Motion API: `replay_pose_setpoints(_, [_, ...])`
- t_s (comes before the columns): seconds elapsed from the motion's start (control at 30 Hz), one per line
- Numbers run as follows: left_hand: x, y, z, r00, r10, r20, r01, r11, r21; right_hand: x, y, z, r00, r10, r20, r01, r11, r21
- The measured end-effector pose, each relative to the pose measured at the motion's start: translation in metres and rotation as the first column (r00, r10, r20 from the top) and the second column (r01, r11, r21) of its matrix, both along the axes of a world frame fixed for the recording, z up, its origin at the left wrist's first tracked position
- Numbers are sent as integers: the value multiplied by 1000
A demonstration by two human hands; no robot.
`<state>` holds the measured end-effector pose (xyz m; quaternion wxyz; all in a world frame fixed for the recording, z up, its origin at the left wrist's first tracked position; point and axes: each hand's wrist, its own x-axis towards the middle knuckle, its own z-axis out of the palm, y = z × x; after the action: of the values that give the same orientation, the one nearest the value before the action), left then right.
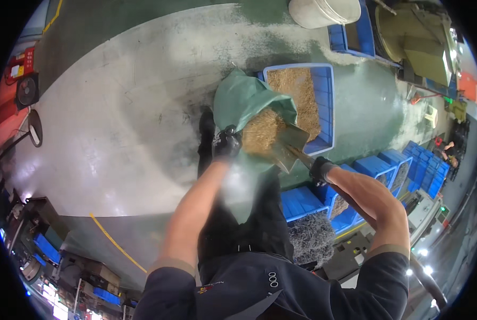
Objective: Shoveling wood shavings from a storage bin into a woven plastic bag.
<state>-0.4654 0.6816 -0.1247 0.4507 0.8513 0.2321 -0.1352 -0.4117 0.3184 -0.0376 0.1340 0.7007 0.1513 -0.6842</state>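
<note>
My left hand point(227, 143), in a black glove, is closed on the rim of a green sack point(239, 92). The sack's mouth faces me, and light-brown loose shavings point(262, 130) fill its opening. In my right hand point(321, 170), also gloved, is the handle of a shovel point(293, 143); its metal blade is tilted at the sack's mouth, against the shavings. Behind the sack and to its right stands a blue crate point(326, 101) with brown shavings of the same look inside. Part of the crate is hidden by the sack and the blade.
Several blue bins point(303, 202) stand in a row at the right, one beside a heap of grey tangled metal shavings point(312, 237). A white bucket point(323, 12) and another blue crate point(352, 37) are at the far right, near a green machine point(409, 32). My legs stand just below the sack.
</note>
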Motion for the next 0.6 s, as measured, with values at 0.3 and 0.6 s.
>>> replay_pose_setpoints(0.3, [-13,16,-4,977,212,-39,-215,951,-221,50,25,106,896,133,423,1,953,-302])
replay_pose_setpoints(0.6, [-13,12,-16,999,-3,32,0,994,107,43,-78,133,882,-171,438,366,835,-411])
